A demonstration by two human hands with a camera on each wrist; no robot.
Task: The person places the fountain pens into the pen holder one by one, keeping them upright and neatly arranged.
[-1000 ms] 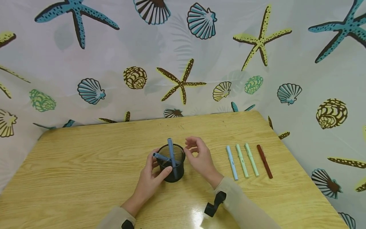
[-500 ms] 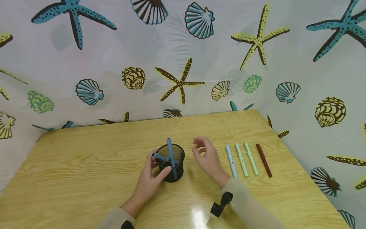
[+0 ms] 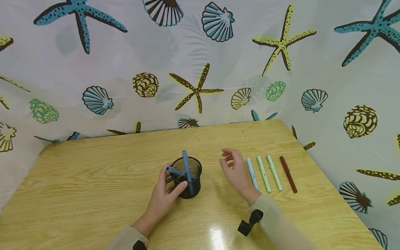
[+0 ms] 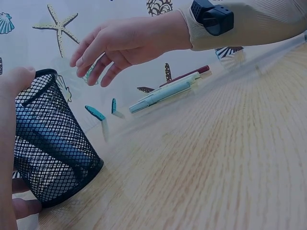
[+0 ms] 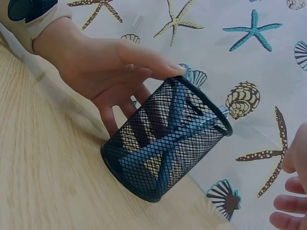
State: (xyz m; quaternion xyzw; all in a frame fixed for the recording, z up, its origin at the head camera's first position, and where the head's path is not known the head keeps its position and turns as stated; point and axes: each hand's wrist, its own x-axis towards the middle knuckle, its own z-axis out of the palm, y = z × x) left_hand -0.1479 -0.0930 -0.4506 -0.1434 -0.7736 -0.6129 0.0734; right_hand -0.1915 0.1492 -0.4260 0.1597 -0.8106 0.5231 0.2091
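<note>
A black mesh pen cup (image 3: 196,187) stands on the wooden table with two blue pens, one nearly upright (image 3: 186,161) and one leaning left (image 3: 175,171). My left hand (image 3: 160,198) grips the cup from the left, thumb at the near rim and fingers round the far side. In the right wrist view both pens cross inside the mesh (image 5: 177,129). My right hand (image 3: 236,172) is in the air right of the cup, fingers loosely bent and holding nothing. It is nearest to a light blue pen (image 3: 252,173), whose lower end the wrist partly covers.
Right of the light blue pen lie two pale green pens (image 3: 264,174) (image 3: 274,173) and a dark red pen (image 3: 288,174), roughly parallel. A cloth (image 3: 125,52) printed with shells and starfish hangs behind the table (image 3: 93,180) and along its right side.
My right hand has moved right, away from the cup's rim toward the row of pens. The left hand still holds the cup in the same place.
</note>
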